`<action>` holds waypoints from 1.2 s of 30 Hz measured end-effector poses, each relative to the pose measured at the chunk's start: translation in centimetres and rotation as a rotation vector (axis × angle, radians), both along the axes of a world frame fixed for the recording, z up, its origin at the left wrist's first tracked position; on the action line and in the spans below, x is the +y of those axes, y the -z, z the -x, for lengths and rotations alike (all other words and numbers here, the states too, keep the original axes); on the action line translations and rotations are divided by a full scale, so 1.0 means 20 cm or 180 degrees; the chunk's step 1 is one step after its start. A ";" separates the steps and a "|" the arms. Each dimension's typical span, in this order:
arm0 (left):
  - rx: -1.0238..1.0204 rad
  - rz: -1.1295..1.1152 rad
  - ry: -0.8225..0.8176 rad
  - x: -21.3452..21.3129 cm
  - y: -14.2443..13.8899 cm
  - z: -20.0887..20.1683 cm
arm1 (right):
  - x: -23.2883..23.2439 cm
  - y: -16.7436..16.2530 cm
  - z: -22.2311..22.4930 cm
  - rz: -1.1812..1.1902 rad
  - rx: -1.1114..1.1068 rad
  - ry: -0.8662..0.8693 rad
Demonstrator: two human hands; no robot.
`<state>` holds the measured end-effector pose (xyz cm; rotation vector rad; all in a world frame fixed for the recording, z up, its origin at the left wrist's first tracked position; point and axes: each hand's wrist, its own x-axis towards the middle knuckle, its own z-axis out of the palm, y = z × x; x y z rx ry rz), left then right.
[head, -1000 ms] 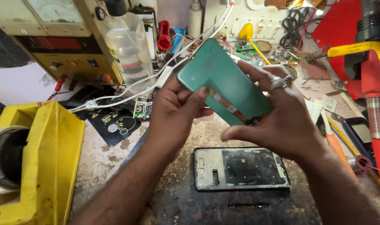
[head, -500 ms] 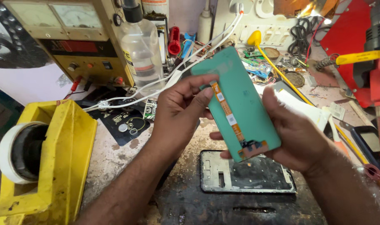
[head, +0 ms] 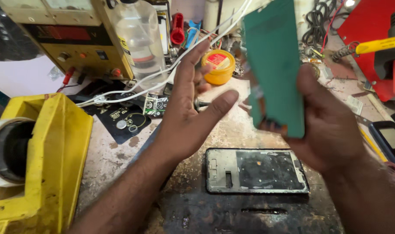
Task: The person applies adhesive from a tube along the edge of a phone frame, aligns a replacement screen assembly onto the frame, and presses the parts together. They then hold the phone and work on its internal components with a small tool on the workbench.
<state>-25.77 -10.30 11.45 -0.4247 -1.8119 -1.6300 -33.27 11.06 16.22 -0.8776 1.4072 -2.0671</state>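
Note:
My right hand (head: 325,119) holds a green phone screen panel (head: 275,65) nearly upright above the bench, thumb on its right edge; the panel is motion-blurred. My left hand (head: 186,108) is open beside it, fingers spread, a small gap from the panel's left edge. Below both hands a bare phone frame (head: 256,170) lies flat on a dark worn mat (head: 232,212).
A yellow tape dispenser (head: 45,160) stands at the left. A power supply (head: 71,39), a clear plastic bottle (head: 139,37), white cables (head: 132,89) and a yellow paste tin (head: 219,65) crowd the back. Red tool parts (head: 370,39) sit at the right.
My left hand has let go of the green panel and opened. My right hand has swung the panel up from tilted to nearly upright. The view has moved closer to the bench.

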 end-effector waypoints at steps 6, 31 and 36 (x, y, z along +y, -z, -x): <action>-0.0238 0.2691 -0.0012 0.13 -0.03 -0.09 | 0.17 -0.05 0.08 0.0174 0.1806 0.1527; -0.1858 0.2287 -0.0603 0.15 -0.10 -0.09 | 0.25 -0.07 0.09 0.0368 0.1635 0.1287; -0.2739 0.1095 -0.0636 0.12 -0.12 -0.05 | 0.17 -0.15 0.04 0.0103 0.1191 0.1356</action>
